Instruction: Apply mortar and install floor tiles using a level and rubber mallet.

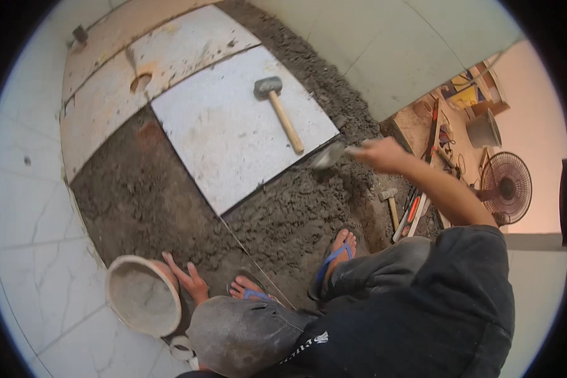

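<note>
My right hand [384, 155] grips a trowel [329, 155], its blade slightly blurred over the grey mortar bed [290, 208] by the near right edge of a white floor tile [233, 120]. On that tile lies a mallet [283, 116] with a dark head and a wooden handle. My left hand [192, 281] is low on the left, fingers spread, beside a mortar-stained bucket [143, 296]. Whether its fingertips touch the bucket's side I cannot tell. The bucket is tilted, with grey residue inside.
Laid tiles [176, 47] run along the far left, one with a round hole [140, 82]. A taut string [252, 255] crosses the mortar near my sandalled feet. At right are a small hammer [390, 205], a spirit level [416, 208], a fan [505, 188] and another bucket [484, 130].
</note>
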A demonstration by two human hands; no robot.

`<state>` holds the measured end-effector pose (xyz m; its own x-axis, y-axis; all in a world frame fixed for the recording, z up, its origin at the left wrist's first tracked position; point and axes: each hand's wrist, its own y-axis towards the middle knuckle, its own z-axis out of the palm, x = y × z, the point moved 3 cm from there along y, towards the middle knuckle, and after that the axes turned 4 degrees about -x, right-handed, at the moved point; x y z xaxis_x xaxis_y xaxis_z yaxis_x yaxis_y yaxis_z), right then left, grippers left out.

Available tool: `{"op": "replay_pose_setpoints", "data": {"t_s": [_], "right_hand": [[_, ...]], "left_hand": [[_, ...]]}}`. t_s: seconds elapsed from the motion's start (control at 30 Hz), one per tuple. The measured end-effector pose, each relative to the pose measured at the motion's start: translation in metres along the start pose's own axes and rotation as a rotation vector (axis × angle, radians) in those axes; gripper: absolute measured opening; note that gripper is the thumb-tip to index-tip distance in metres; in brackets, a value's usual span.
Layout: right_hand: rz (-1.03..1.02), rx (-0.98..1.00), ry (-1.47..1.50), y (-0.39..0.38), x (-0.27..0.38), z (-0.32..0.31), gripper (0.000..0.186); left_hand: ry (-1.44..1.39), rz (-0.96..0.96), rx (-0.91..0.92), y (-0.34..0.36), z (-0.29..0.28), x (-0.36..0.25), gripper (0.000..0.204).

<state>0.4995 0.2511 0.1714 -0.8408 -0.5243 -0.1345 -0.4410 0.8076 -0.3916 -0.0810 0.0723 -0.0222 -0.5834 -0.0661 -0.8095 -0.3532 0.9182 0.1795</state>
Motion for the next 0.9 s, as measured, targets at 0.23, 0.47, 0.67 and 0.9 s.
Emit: {"op": "replay_pose_setpoints", "data": {"t_s": [0.23, 0.47, 0.67, 0.9], "right_hand": [[0.297, 0.025, 0.099, -0.003, -0.036, 0.062, 0.056], [0.623, -0.434, 0.451, -0.062, -0.137, 0.049, 0.038], [0.547, -0.574, 0.89, 0.11, -0.175, 0.047, 0.031], [0.635, -0.457, 0.647, 0.296, -0.231, -0.003, 0.039]], "left_hand": [[0.211, -0.056, 0.001, 0.011, 0.008, -0.036, 0.063], [0.405, 0.514, 0.357, 0.11, 0.089, -0.123, 0.054], [0.755, 0.499, 0.779, 0.238, 0.228, -0.195, 0.103], [0.815, 0.156, 0.959, 0.277, 0.321, -0.222, 0.146]]}}
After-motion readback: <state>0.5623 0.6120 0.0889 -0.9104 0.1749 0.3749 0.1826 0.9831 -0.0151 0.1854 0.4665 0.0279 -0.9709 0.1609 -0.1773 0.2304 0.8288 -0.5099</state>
